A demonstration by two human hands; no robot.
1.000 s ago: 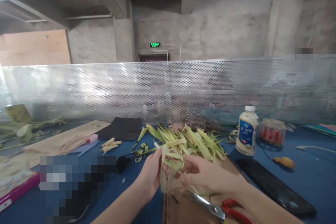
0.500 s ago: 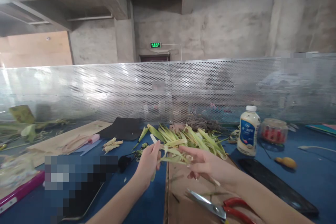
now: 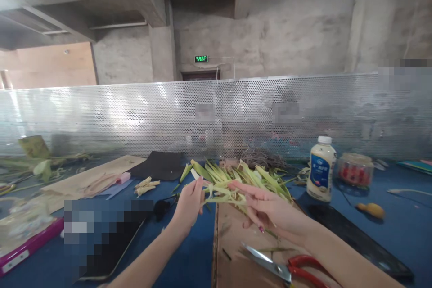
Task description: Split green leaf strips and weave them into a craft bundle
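Pale green corn husk strips (image 3: 221, 199) stretch between my two hands over the board. My left hand (image 3: 189, 200) is closed, pinching their left ends between thumb and fingers. At their right side, my right hand (image 3: 266, 204) has its index finger stretched along the strips, and the strips run in among its partly bent fingers. Just behind lies a pile of yellow-green corn husks (image 3: 251, 174). Below my right hand, scissors (image 3: 278, 267) with red handles rest on the brown board (image 3: 232, 243), blades pointing left.
On the right stand a white-capped bottle (image 3: 321, 168) and a clear jar (image 3: 355, 171); a black phone (image 3: 361, 240) and an orange-yellow gourd-shaped thing (image 3: 371, 210) lie nearby. Leftward are a dark tablet-like slab (image 3: 111, 252) and black sheet (image 3: 158, 165). A perforated metal screen (image 3: 135, 117) spans the back.
My right hand has turned slightly and its lower fingers have shifted, while the strips stay stretched between both hands. My left hand keeps its pinch. The whole view has shifted slightly.
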